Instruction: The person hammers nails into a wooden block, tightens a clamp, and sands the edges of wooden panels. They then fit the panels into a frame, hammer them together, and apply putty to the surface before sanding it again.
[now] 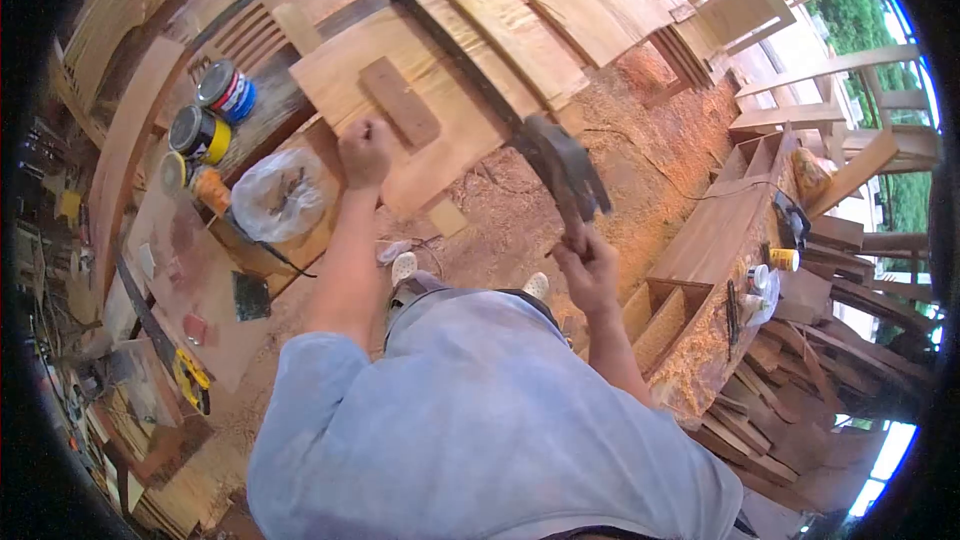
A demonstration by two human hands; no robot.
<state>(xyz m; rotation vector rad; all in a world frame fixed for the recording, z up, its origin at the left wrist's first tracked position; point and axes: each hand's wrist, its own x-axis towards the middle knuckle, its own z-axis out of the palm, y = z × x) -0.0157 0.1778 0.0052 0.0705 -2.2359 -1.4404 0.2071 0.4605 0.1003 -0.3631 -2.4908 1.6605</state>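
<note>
Hammer (566, 172) raised in right hand (590, 265), fist closed round the handle, head up over the sawdust floor; left hand (364, 152) clenched on the near edge of a plank (420, 105), seemingly pinning it flat; what it pinches cannot be told; small dark block (400, 100) lies on plank; tins (212, 115) and bag (278, 195) just left, within reach
</note>
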